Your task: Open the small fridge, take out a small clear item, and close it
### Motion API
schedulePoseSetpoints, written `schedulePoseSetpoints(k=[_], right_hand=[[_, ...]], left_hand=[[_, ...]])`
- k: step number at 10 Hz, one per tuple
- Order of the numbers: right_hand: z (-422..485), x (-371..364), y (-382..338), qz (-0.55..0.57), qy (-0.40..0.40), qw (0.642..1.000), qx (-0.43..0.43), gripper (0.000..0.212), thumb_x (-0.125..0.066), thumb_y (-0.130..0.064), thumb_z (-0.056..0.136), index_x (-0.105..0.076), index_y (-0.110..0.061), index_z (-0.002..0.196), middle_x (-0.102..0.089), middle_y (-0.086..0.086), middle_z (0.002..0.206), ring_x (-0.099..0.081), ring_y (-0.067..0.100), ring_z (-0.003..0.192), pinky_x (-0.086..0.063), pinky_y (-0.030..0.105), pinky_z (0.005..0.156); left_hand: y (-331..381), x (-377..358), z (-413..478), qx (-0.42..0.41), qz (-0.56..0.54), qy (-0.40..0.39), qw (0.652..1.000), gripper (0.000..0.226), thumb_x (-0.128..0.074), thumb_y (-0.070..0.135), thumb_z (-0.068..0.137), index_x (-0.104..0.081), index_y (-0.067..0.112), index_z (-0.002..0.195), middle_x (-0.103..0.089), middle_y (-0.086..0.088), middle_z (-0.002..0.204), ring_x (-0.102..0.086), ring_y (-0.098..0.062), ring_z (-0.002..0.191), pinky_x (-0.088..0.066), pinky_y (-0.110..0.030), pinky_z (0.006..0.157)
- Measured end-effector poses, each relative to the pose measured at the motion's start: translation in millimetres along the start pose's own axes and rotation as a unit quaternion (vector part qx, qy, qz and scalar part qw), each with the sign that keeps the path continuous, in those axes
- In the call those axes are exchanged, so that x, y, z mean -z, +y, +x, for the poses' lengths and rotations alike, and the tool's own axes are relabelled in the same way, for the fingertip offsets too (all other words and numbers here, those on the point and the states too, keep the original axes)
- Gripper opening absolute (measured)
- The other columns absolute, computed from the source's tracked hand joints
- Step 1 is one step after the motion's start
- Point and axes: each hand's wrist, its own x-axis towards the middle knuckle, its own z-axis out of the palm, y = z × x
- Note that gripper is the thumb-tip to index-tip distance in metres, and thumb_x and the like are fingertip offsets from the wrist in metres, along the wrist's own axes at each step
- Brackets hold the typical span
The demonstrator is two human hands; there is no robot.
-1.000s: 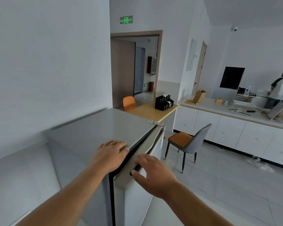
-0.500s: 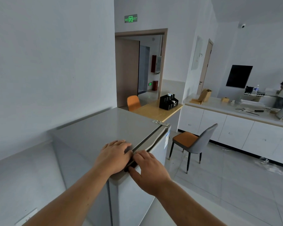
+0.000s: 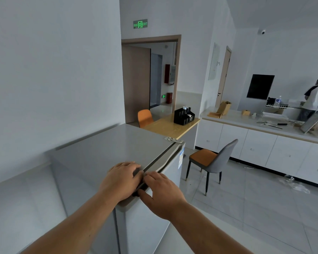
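**Small fridge: both hands at the door seam**

One small fridge (image 3: pixel 106 147) stands near left, against the wall. Its door (image 3: pixel 149 226) lies against the cabinet, and only a thin dark seam shows. Two hands sit at the top front edge. The left hand (image 3: pixel 120 180) lies flat and relaxed on the fridge top. The right hand (image 3: pixel 162 191), fingers extended, rests on the door's top rim, just beside the left. Farther off stand two chairs: a grey chair (image 3: pixel 215 162) and an orange chair (image 3: pixel 145 117).

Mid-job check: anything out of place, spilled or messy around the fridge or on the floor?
Yes: crumpled clear plastic wrap lies loose on the grey tiled floor in front of the white base cabinets, like dropped litter. The small grey fridge itself looks undamaged, with nothing spilled on or around it.
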Motion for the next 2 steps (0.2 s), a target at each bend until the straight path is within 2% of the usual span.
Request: schedulePoseSetpoints(k=[1,2], right_hand=[[-0.5,15.4,6.5,-0.032,0.022,0.999,-0.01,0.056,-0.038,-0.063,0.101,-0.06,-0.027,0.136,-0.06,-0.007,0.142,-0.042,0.016,0.141,-0.028,0.038,0.123],[-1.0,32.8,18.6,-0.049,0.06,0.996,-0.037,0.069,-0.027,-0.072,0.099,-0.053,-0.027,0.145,-0.051,-0.004,0.155,-0.02,0.02,0.157,-0.009,0.04,0.128]], left_hand=[[9.0,8.0,-5.4,-0.046,0.031,0.036,0.998,0.061,-0.034,0.068,0.099,-0.058,0.031,0.142,-0.062,0.006,0.145,-0.053,-0.018,0.135,-0.042,-0.039,0.11],[24.4,11.9,-11.6,-0.083,0.051,0.037,0.995,0.079,-0.021,0.078,0.091,-0.052,0.033,0.148,-0.051,0.006,0.157,-0.043,-0.017,0.146,-0.035,-0.04,0.117]])
